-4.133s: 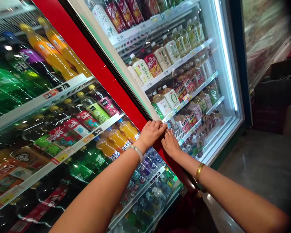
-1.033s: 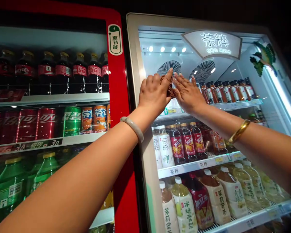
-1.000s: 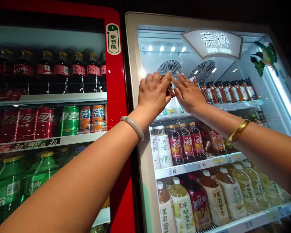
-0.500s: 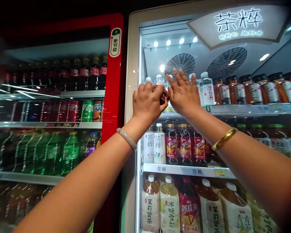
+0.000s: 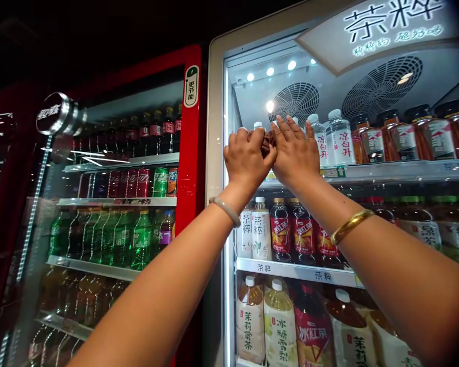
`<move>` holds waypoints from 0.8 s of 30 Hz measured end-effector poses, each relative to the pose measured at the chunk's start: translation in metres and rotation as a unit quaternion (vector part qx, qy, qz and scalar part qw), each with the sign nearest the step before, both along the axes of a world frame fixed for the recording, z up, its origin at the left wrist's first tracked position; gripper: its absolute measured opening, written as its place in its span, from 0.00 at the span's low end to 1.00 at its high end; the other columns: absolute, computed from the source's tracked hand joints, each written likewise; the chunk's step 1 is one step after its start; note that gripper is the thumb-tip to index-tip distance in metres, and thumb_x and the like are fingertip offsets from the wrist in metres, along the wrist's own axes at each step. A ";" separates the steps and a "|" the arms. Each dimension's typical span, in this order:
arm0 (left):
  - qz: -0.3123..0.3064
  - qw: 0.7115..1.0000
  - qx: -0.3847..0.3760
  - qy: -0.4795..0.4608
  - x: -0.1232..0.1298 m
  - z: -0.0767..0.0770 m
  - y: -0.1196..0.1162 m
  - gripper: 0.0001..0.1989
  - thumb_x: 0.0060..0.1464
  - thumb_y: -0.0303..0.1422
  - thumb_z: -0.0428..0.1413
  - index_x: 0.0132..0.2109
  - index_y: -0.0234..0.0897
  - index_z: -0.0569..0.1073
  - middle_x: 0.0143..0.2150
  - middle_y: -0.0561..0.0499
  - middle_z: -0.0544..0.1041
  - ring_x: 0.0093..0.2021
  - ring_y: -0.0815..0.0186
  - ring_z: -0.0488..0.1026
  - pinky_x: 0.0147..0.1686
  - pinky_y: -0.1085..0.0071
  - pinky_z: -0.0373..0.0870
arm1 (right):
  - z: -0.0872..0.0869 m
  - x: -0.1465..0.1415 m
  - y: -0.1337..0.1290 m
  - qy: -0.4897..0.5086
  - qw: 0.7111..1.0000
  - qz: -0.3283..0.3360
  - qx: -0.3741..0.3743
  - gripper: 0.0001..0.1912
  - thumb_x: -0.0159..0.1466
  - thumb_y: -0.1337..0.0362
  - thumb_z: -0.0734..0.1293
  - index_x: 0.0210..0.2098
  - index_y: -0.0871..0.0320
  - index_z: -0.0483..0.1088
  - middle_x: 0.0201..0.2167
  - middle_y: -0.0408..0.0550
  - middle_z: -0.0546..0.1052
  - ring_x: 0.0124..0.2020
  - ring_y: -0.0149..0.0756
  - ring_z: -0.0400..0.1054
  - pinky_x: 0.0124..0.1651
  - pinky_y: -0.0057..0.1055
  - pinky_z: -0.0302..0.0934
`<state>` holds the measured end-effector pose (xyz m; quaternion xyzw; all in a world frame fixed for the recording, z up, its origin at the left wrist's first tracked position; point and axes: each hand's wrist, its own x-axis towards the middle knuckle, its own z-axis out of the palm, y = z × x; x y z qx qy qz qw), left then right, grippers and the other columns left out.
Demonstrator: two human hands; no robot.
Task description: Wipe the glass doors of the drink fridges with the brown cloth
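Note:
Both hands are raised side by side at the glass front of the lit drinks fridge [image 5: 216,153]. My left hand [image 5: 248,153] is closed round a crumpled brown cloth [image 5: 266,140], of which only a small part shows between the hands. The rest of it is hidden by my fingers. Beside it, my right hand [image 5: 295,151] has its fingers stretched upward with the back of the hand toward me. Its palm is hidden, and its thumb side meets the cloth and my left hand. Clear water bottles [image 5: 339,137] stand behind the glass near my right fingers.
Left of the lit fridge stands a red-framed fridge [image 5: 191,168] with cola bottles, cans and green bottles [image 5: 141,239]. A round sign [image 5: 53,113] juts out at its left. Tea bottles [image 5: 281,326] fill the lower shelves, and a lit sign [image 5: 382,35] is overhead.
The view has swung left and tilted, so more of the red fridge and the round sign show. My hands stay together at the glass, the cloth still in the left.

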<state>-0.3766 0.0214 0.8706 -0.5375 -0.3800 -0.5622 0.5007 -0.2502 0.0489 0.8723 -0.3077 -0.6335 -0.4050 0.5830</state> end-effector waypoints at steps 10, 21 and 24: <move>0.059 0.967 -0.038 0.244 -0.046 0.023 -0.010 0.17 0.62 0.42 0.55 0.53 0.42 0.78 0.50 0.42 0.76 0.50 0.52 0.71 0.51 0.58 0.69 | 0.006 0.018 -0.011 -0.053 0.995 -0.069 -0.043 0.31 0.71 0.61 0.54 0.72 0.61 0.58 0.75 0.53 0.57 0.76 0.49 0.48 0.80 0.55 0.34; -0.068 0.991 0.019 0.111 0.007 -0.007 0.003 0.12 0.61 0.40 0.57 0.49 0.42 0.77 0.49 0.41 0.76 0.53 0.49 0.69 0.49 0.54 0.70 | 0.012 0.047 -0.009 -0.003 0.991 -0.132 -0.021 0.29 0.76 0.57 0.48 0.71 0.53 0.60 0.75 0.44 0.57 0.77 0.42 0.49 0.79 0.52 0.36; -0.077 0.980 -0.012 0.181 0.001 -0.020 0.002 0.13 0.62 0.39 0.57 0.51 0.42 0.77 0.51 0.40 0.75 0.54 0.47 0.69 0.51 0.52 0.68 | 0.011 0.046 -0.010 0.011 0.988 -0.149 -0.027 0.29 0.74 0.60 0.50 0.71 0.52 0.60 0.76 0.42 0.57 0.77 0.39 0.49 0.80 0.49 0.38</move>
